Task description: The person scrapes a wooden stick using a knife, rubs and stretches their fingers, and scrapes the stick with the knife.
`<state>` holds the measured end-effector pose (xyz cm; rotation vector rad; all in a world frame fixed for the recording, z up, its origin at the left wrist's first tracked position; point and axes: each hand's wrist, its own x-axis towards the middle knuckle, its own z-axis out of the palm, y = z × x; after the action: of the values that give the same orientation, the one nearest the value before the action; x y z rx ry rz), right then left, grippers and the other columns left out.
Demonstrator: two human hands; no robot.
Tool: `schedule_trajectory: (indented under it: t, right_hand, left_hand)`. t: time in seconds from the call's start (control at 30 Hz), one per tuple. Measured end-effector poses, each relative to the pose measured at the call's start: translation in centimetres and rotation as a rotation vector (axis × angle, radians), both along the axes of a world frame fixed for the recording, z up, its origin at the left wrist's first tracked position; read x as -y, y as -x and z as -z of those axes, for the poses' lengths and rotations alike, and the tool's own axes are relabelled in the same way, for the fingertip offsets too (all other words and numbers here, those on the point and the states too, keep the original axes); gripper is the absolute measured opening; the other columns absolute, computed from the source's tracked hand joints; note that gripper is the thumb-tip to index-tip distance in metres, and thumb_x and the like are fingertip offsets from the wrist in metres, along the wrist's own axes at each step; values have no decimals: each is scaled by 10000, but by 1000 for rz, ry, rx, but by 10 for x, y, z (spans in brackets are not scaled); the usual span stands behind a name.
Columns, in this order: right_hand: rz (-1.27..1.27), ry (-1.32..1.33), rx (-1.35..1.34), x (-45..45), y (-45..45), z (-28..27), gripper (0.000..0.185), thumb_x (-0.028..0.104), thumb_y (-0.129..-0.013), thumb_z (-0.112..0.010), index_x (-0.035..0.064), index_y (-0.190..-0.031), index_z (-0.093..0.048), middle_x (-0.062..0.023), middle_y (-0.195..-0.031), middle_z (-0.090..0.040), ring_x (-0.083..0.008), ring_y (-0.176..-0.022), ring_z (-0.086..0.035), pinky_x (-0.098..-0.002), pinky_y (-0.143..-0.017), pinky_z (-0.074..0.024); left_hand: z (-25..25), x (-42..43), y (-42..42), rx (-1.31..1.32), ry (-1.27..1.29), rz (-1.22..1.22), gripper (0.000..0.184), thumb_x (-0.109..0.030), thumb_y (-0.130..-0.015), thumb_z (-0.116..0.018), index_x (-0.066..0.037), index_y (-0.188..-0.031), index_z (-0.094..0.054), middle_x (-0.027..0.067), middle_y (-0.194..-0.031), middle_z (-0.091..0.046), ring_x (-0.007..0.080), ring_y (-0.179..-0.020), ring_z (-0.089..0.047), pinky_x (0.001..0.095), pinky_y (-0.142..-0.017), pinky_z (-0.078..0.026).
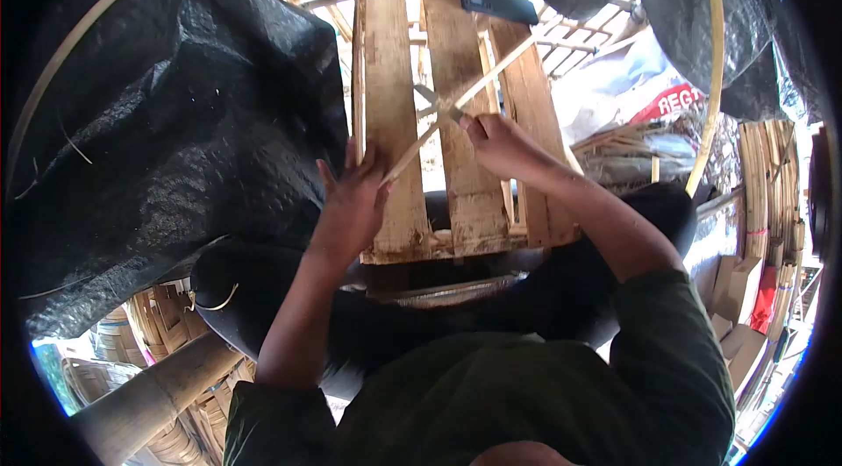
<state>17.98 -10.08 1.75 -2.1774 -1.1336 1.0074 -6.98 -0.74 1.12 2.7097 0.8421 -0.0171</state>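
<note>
My right hand point(495, 142) is closed around the handle of a small knife point(427, 96), its blade pointing up and left across a thin pale bamboo strip point(502, 68). The strip runs diagonally over a slatted wooden surface point(386, 54), from the upper right down to my left hand point(358, 194). My left hand rests over the left slat with some fingers raised and spread; its thumb side touches the strip's lower end, and the grip there is partly hidden. Near the far end of the slats lies a dark flat object point(498, 4).
Black plastic sheeting point(193, 115) hangs on the left. A white sack with red print point(631, 89) lies to the right. Bundled bamboo slats point(767, 185) and cardboard boxes point(735, 291) stand at far right, and a thick bamboo pole point(162, 391) is at lower left.
</note>
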Motion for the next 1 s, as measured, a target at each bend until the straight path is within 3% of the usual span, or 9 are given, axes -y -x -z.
schedule_trajectory:
  t: [0.07, 0.1, 0.23, 0.37, 0.53, 0.63, 0.8, 0.9, 1.0]
  right_hand:
    - [-25, 78, -100, -3, -19, -18, 429, 407, -1033, -454, 30, -852, -552, -46, -593, -473, -155, -460, -425, -376, -452, -369]
    - [-32, 197, -255, -6, -31, -27, 408, 433, -1019, -482, 66, -857, -554, -2, -599, -458, -111, -450, -394, -339, -418, -346]
    - [240, -83, -467, 2, -104, -31, 381, 471, -985, -539, 124, -830, -522, 87, -558, -341, -65, -426, -307, -266, -387, -251]
    - [471, -303, -892, 4, -160, -66, 309, 424, -967, -575, 193, -788, -476, 83, -587, -313, -49, -436, -224, -234, -390, -162]
    - [544, -360, -888, 11, -186, -119, 388, 420, -1021, -371, 130, -812, -523, 67, -584, -338, -65, -425, -229, -247, -368, -173]
    - [549, -289, -865, 13, -185, -136, 317, 369, -1012, -393, 128, -843, -510, 64, -588, -336, -62, -424, -232, -245, -365, -173]
    - [474, -216, -797, 7, -169, -119, 267, 339, -997, -434, 146, -818, -476, 69, -590, -338, -55, -431, -244, -239, -375, -181]
    - [431, -142, -768, 1, -150, -95, 196, 256, -983, -495, 158, -820, -449, 78, -590, -332, -50, -437, -244, -230, -394, -182]
    - [421, -141, -773, -8, -147, -60, 169, 248, -1006, -463, 152, -868, -468, 84, -592, -330, -46, -436, -236, -225, -388, -179]
  left_hand:
    - [16, -12, -5, -38, 13, 122, 385, -151, -941, -569, -63, -1315, -541, 131, -1518, -390, 345, -1468, -256, 755, -1103, -17]
    - [5, -4, -13, 184, -83, 93, 319, -121, -919, -582, -80, -1234, -604, 122, -1469, -457, 302, -1480, -242, 722, -1121, 43]
    - [15, -8, -29, 297, -25, 121, 361, -85, -893, -601, -72, -1253, -584, 125, -1425, -494, 311, -1481, -229, 708, -1133, -12]
    - [24, -17, -39, 459, 133, 73, 351, 1, -864, -623, -46, -1212, -615, 135, -1350, -554, 327, -1456, -286, 660, -1157, -58]
    - [26, -26, -44, 536, 142, 126, 187, -90, -903, -638, 16, -1057, -644, 205, -1210, -616, 385, -1394, -368, 551, -1167, -191]
    - [25, -28, -45, 520, 232, 133, 179, -91, -906, -632, 23, -1044, -636, 214, -1196, -616, 390, -1390, -371, 506, -1157, -260]
    - [32, -31, -49, 644, 153, 225, 134, -45, -886, -578, 35, -984, -626, 241, -936, -634, 414, -1004, -604, 448, -1152, -342]
    - [35, -28, -47, 659, 250, 183, 140, -65, -902, -567, 36, -982, -622, 243, -964, -640, 410, -1008, -609, 442, -1156, -338]
    - [33, -26, -45, 684, 91, 214, 159, -80, -913, -562, 45, -996, -614, 243, -992, -649, 413, -1005, -610, 446, -1069, -410]
